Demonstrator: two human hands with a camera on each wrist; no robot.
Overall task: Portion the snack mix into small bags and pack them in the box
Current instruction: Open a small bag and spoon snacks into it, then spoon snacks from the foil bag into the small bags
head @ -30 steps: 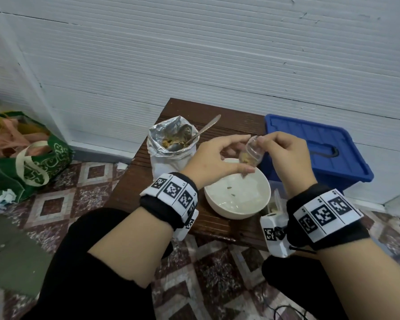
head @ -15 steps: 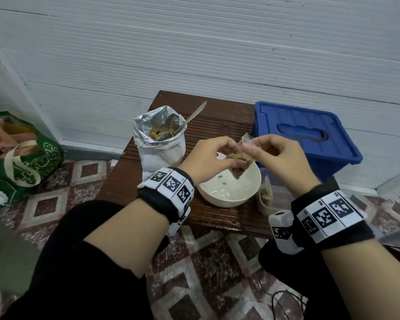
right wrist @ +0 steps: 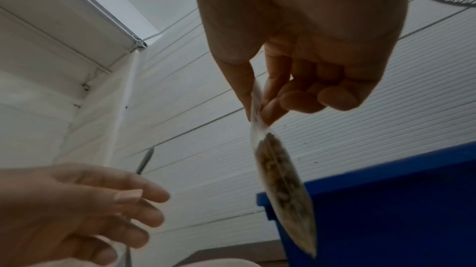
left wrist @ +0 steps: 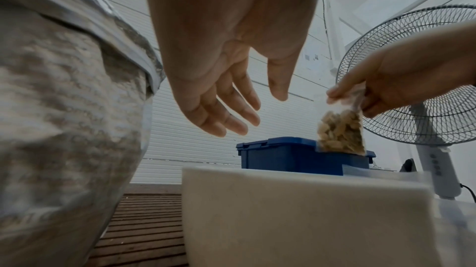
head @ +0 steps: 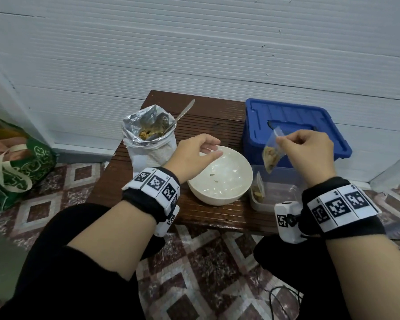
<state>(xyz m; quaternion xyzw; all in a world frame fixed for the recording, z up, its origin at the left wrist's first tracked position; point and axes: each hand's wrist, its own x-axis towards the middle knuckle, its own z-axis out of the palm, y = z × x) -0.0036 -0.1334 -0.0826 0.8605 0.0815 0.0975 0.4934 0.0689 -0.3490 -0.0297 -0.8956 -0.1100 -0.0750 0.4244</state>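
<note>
A low table [head: 208,116] of dark ribbed wood stands against the white wall, on a patterned tiled floor [head: 194,273]. On it — a foil bag of snack mix [head: 148,144] with a spoon [head: 183,114] standing in it, a white bowl [head: 219,179] just beside, and a clear plastic box [head: 275,192] at the right edge. A green bag [head: 21,162] sits on the floor, well to the left.

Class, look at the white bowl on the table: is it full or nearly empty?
Nearly empty. The head view shows the white bowl with a bare inside and only a few stray bits of snack left on the bottom.
</note>
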